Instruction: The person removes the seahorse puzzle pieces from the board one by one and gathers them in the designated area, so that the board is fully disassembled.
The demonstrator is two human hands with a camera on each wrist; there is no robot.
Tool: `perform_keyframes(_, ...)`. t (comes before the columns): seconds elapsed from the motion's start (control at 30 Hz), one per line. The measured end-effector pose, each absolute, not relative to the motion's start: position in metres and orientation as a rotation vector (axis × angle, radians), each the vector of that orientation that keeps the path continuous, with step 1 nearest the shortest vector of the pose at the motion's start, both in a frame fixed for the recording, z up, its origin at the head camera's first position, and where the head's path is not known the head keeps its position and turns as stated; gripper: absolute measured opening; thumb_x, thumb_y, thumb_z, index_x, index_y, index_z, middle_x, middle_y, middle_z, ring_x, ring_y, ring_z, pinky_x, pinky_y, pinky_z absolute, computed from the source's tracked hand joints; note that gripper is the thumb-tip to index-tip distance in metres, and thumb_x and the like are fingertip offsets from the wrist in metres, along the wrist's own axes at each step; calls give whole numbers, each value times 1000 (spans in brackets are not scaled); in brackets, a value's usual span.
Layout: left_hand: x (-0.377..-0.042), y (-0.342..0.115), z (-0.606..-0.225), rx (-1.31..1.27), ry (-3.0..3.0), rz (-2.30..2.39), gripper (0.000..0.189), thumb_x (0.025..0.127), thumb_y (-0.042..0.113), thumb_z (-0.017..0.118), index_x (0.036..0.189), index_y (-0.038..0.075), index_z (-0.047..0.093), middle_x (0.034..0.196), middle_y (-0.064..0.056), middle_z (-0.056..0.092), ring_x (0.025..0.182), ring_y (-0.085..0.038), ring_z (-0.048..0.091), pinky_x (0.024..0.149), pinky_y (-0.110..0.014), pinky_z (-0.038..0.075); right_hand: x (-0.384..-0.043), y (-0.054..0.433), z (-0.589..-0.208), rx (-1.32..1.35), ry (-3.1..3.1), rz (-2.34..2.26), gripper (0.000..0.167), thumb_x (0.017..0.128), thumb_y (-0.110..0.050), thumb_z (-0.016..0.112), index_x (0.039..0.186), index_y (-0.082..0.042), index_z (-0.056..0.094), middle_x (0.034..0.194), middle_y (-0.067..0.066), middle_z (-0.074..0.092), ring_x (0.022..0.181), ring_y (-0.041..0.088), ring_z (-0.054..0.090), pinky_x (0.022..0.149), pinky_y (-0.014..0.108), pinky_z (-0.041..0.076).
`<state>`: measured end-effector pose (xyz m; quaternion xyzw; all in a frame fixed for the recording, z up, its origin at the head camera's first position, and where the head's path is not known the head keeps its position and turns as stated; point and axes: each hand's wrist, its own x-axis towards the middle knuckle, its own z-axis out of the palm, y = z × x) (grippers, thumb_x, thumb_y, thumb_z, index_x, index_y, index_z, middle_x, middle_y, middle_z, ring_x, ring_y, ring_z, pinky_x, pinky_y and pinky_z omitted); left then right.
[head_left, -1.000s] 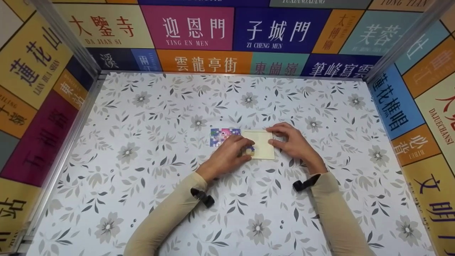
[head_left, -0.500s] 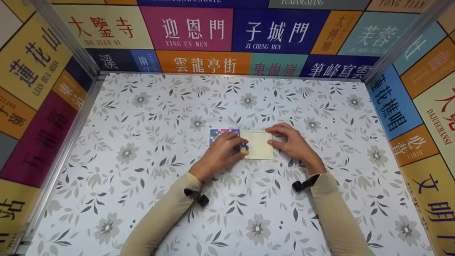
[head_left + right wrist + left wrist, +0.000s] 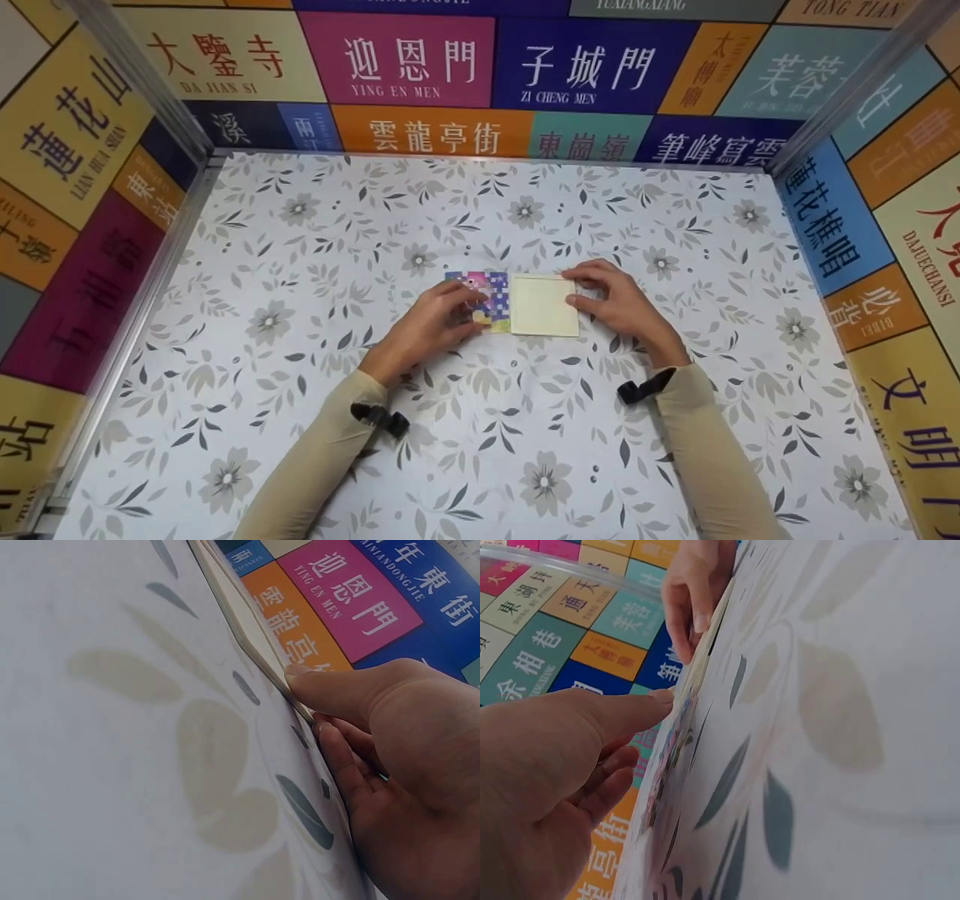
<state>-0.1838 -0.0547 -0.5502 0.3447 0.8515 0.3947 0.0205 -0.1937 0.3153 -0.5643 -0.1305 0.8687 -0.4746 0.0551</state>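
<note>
A small jigsaw puzzle, blue and pink with a yellow lower edge, lies on the patterned tabletop in the head view. My left hand is over its left part, fingers and thumb loosely bent and apart, covering some of the pieces. In the left wrist view, nothing shows between the left thumb and fingers. Directly right of the puzzle lies a cream puzzle tray with a raised border and a bare inside. My right hand grips the tray's right edge near its far corner, thumb at the edge in the right wrist view.
A white tabletop with grey leaves and flowers surrounds the puzzle and tray. Colourful panels with Chinese lettering wall it in at the back and both sides. A dark wrist camera sits on the left sleeve, another on the right.
My left hand has moved left off the tray, bringing a blue and yellow puzzle section with it to the rest of the puzzle. The right hand has stayed at the tray's edge.
</note>
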Motion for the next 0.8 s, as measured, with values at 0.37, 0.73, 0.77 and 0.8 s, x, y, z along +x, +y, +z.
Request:
perform_keyframes(0.37, -185, -85, -553, 1032, 2616, 1287, 40, 97, 17, 84, 134, 8, 74, 116, -8, 68, 105, -23, 69, 95, -40, 61, -182, 299, -536, -384, 2607, -1464, 40, 99, -4, 77, 137, 2, 71, 142, 23, 62, 131, 39, 60, 112, 39, 48)
perform_keyframes(0.73, -184, -106, -559, 942, 2601, 1260, 44, 93, 19, 88, 135, 11, 76, 110, -7, 71, 101, -21, 69, 92, -40, 61, -194, 315, -564, -411, 2606, -1473, 40, 99, -13, 80, 138, -7, 73, 141, 15, 63, 129, 32, 61, 106, 19, 46)
perform_keyframes(0.77, -184, -106, -559, 937, 2598, 1254, 44, 93, 19, 88, 134, 11, 76, 110, -7, 71, 101, -21, 69, 91, -40, 61, -192, 313, -559, -410, 2604, -1475, 40, 99, -13, 80, 138, -6, 73, 141, 16, 63, 129, 32, 61, 107, 20, 46)
perform_keyframes(0.8, -184, -106, -559, 932, 2595, 1250, 43, 92, 19, 88, 133, 11, 76, 109, -7, 72, 101, -21, 69, 91, -39, 61, -190, 311, -555, -407, 2604, -1473, 40, 99, -12, 80, 138, -6, 73, 141, 16, 63, 130, 33, 61, 108, 21, 47)
